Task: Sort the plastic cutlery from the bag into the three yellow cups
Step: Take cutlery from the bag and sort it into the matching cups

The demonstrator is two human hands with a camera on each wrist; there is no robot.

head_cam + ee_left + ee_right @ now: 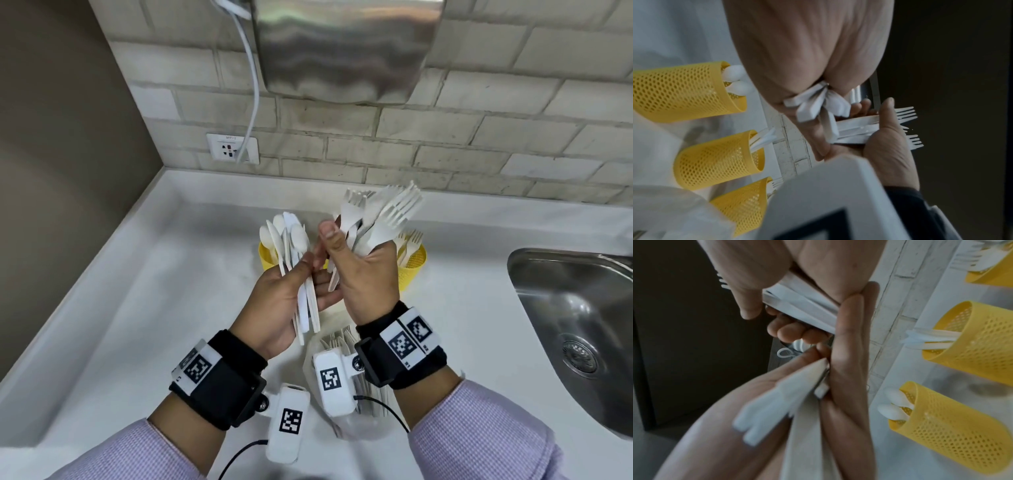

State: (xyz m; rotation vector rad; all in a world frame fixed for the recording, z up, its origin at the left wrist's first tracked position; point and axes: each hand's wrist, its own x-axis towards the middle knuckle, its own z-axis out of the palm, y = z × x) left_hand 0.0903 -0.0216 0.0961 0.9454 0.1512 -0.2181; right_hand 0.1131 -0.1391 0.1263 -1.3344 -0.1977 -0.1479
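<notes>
On the bench (144, 308), three yellow cups (719, 162) stand by the wall, sink (582, 325) right. I find my left hand (281, 308) gripping spoons (291, 236) by their handles, my right hand (363, 274) gripping forks (387, 212). Light, stiff, slippery plastic; open room lies left.

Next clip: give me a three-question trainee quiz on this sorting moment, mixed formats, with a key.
1. True or false: the right hand grips a bundle of forks.
2. The left hand holds mostly: A) spoons B) forks C) nothing.
3. Fill in: the yellow cup between the other two holds ____.

Key: 1 true; 2 A, the spoons; 3 knives.
</notes>
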